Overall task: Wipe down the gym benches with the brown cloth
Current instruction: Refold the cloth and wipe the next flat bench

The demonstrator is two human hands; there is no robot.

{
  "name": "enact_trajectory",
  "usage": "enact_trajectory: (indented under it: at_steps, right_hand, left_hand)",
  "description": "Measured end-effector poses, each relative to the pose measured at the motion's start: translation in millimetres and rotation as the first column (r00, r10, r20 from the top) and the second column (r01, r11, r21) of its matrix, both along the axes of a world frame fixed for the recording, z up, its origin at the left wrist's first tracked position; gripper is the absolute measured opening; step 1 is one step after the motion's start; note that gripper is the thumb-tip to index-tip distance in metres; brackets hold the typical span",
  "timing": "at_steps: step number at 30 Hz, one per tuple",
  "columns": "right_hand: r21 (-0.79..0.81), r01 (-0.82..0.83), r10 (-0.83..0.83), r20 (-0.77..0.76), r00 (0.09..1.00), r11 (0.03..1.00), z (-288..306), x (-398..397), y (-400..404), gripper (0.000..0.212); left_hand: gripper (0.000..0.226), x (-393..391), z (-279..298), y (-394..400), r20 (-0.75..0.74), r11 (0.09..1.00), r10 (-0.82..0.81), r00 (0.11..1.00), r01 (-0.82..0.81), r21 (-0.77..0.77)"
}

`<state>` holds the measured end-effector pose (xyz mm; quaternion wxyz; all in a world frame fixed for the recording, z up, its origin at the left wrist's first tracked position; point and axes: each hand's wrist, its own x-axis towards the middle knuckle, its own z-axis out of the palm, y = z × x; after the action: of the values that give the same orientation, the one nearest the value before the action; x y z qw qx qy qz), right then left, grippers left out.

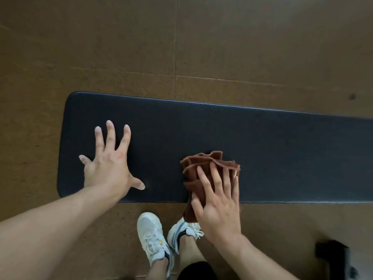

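A long black padded gym bench [262, 142] runs across the view from left to the right edge. My left hand [110, 160] lies flat on its left end, fingers spread, holding nothing. A crumpled brown cloth [198, 168] sits on the bench near its front edge, with part of it hanging over that edge. My right hand [217, 201] presses down on the cloth with fingers laid over it, thumb tucked against the cloth's left side.
Brown tiled floor [181, 47] surrounds the bench. My two feet in white sneakers [153, 237] stand just in front of the bench. A dark piece of equipment [335, 257] sits at the lower right corner.
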<state>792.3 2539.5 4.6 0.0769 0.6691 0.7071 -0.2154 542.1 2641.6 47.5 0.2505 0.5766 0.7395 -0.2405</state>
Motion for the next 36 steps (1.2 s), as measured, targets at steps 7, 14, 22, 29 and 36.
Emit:
enact_trajectory:
  at_steps: [7,14,22,29,36]
  right_hand:
    - [0.049,0.276,-0.277,0.000,0.961,0.960,-11,-21,160,0.070]
    - [0.063,0.288,-0.288,-0.013,0.958,0.956,-6,-58,151,0.070]
    - [0.129,-0.589,0.602,-0.094,0.793,0.797,-6,-146,48,0.062]
    - [0.199,-0.608,0.637,-0.149,0.757,0.769,-13,-166,60,0.059]
    - [0.070,-0.017,0.014,0.032,0.999,0.997,1,76,38,0.061]
  left_hand:
    - [0.162,-6,-8,0,0.016,1.000,-0.015,1.000,0.015,0.011]
    - [0.161,-5,-10,-1,0.057,1.000,0.014,0.998,-0.014,0.005]
    - [0.114,-47,-8,-94,0.363,0.911,0.209,0.908,-0.316,0.265]
    - [0.108,-52,6,-162,0.327,0.808,0.412,0.851,-0.507,0.301]
    - [0.090,79,15,-65,0.553,0.915,0.136,0.822,-0.318,0.247]
